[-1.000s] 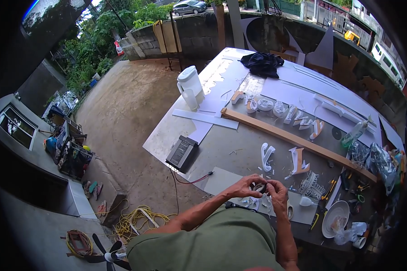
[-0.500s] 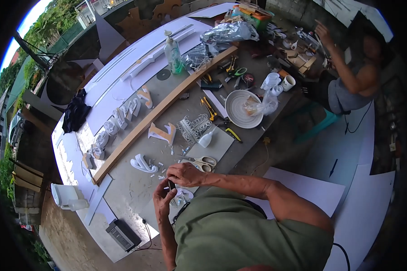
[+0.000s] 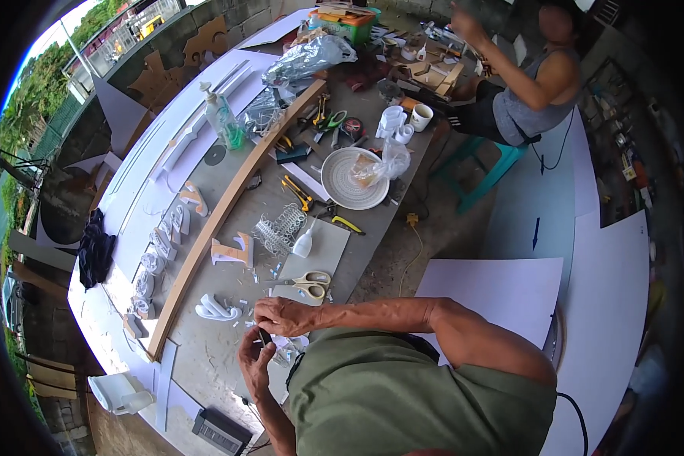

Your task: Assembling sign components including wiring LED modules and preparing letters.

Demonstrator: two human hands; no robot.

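Note:
My left hand (image 3: 255, 359) and my right hand (image 3: 287, 315) meet at the near edge of the table. A small dark object (image 3: 265, 336) shows between them, pinched by my left thumb and fingers; its kind is unclear. The right hand's fingers are bent together over it, and what they grip is hidden. Below the hands lie white cut pieces (image 3: 290, 348), partly covered. Just beyond are a white curved letter piece (image 3: 217, 308) and scissors with cream handles (image 3: 311, 286). Farther off stand a letter with a tan face (image 3: 232, 251) and a white squeeze bottle (image 3: 304, 243).
A long wooden bar (image 3: 228, 220) crosses the table, with several white letters beyond it. At the right are a round woven-look plate (image 3: 342, 190), cutters (image 3: 296, 193) and white cups (image 3: 391, 121). A co-worker (image 3: 528, 95) sits at the far right on a teal stool (image 3: 482, 171).
My view has turned, so the table and co-worker appear farther left. Both hands stay together around the small dark object, with little change in their grip.

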